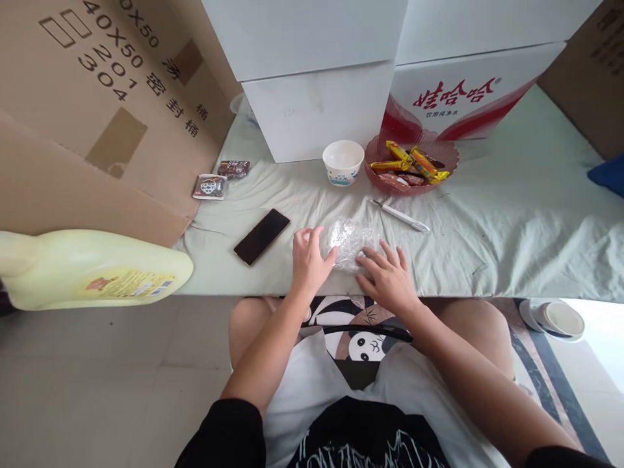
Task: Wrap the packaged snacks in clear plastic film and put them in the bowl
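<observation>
A crinkled piece of clear plastic wrap [347,242] lies on the green cloth near its front edge, between my two hands. At its left side is my left hand [312,260], open, thumb and fingers apart, the thumb tip close to the plastic. My right hand [389,272] rests with spread fingers on the plastic's right edge. Whether anything lies inside the wrap I cannot tell. Just behind it to the right sits a white pen-like craft knife [400,216]. A black phone [262,236] lies flat to the left.
Behind stand a white paper cup [343,164] and a pink bowl [455,159] of wrapped snacks, backed by white boxes [316,110]. Two small packets [209,187] lie by a cardboard box [121,130]. A yellow bottle [97,268] juts in at left.
</observation>
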The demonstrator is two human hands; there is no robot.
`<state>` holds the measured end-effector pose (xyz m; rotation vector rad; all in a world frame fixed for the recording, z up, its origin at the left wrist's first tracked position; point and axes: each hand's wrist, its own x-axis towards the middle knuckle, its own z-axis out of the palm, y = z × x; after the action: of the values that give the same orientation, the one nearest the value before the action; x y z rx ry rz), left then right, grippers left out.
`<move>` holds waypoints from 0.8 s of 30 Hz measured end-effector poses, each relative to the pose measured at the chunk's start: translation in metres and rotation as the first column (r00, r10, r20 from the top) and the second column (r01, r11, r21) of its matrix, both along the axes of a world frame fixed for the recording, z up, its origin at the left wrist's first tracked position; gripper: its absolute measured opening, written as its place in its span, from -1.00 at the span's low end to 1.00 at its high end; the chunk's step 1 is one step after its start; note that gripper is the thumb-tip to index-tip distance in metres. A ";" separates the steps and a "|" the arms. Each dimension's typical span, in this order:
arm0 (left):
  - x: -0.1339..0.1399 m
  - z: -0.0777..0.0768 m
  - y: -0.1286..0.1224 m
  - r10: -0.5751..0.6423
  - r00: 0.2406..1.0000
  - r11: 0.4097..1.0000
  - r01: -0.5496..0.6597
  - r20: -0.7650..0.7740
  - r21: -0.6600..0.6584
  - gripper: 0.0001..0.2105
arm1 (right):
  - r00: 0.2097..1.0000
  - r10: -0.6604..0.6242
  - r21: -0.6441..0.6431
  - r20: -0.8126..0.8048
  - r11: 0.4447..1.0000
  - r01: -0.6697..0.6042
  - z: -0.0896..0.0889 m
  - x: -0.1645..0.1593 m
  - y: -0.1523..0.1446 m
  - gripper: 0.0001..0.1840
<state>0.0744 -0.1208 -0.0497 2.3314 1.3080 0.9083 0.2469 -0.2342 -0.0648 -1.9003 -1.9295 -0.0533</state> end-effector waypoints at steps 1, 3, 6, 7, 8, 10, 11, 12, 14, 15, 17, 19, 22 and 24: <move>-0.002 0.003 -0.002 -0.106 0.993 0.994 0.107 -0.047 0.030 -0.52 | 1.000 -0.018 0.002 -0.016 1.000 0.018 -0.002 0.003 0.000 -0.68; -0.006 0.007 -0.007 -0.331 0.933 0.941 0.338 -0.141 0.031 -0.57 | 0.998 -0.029 0.035 -0.052 0.999 0.030 -0.004 0.008 0.000 -0.73; -0.010 0.007 -0.010 -0.430 0.894 0.903 0.428 -0.130 -0.043 -0.80 | 0.991 -0.013 0.125 -0.135 0.992 0.030 -0.004 0.015 -0.003 -0.78; -0.011 0.007 -0.009 -0.401 0.912 0.915 0.395 -0.079 -0.085 -0.84 | 0.986 0.010 0.144 -0.166 0.989 0.014 -0.004 0.017 -0.004 -0.80; -0.011 0.006 -0.007 -0.364 0.931 0.923 0.358 -0.016 -0.142 -0.86 | 0.980 0.042 0.155 -0.197 0.988 -0.011 -0.003 0.019 -0.005 -0.74; -0.012 0.006 -0.003 -0.289 0.952 0.909 0.306 0.102 -0.285 -0.86 | 0.962 0.103 0.161 -0.255 0.985 -0.063 -0.001 0.023 -0.007 -0.58; -0.012 0.006 -0.002 -0.257 0.955 0.891 0.293 0.148 -0.346 -0.82 | 0.951 0.121 0.163 -0.285 0.984 -0.076 -0.001 0.025 -0.007 -0.57; -0.011 0.007 -0.001 -0.232 0.955 0.875 0.288 0.184 -0.390 -0.79 | 0.940 0.119 0.163 -0.321 0.984 -0.069 -0.001 0.026 -0.007 -0.62; -0.009 0.007 0.001 -0.200 0.956 0.869 0.274 0.215 -0.411 -0.79 | 0.912 0.056 0.156 -0.407 0.988 0.009 -0.003 0.029 -0.003 -0.71; -0.008 0.007 0.001 -0.179 0.961 0.884 0.251 0.210 -0.395 -0.80 | 0.895 0.008 0.144 -0.447 0.988 0.063 -0.004 0.030 -0.001 -0.71; -0.006 0.004 0.001 -0.130 0.979 0.918 0.178 0.157 -0.355 -0.81 | 0.869 -0.093 0.111 -0.486 0.980 0.167 -0.006 0.032 0.003 -0.67; -0.004 0.000 0.001 -0.082 0.994 0.945 0.099 0.065 -0.312 -0.78 | 0.882 -0.180 0.120 -0.435 0.960 0.255 -0.007 0.031 0.004 -0.61; -0.001 -0.006 0.000 -0.042 0.998 0.982 0.034 -0.038 -0.186 -0.68 | 0.941 -0.189 0.265 -0.279 0.927 0.264 -0.003 0.025 0.003 -0.64; 0.001 -0.008 0.001 -0.042 0.996 0.995 0.035 -0.081 -0.094 -0.69 | 0.982 -0.021 0.313 -0.186 0.946 0.080 0.002 0.018 0.002 -0.70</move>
<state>0.0755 -0.1199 -0.0580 2.3366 1.3032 0.7312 0.2649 -0.2321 -0.0625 -1.6769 -1.6397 -0.1913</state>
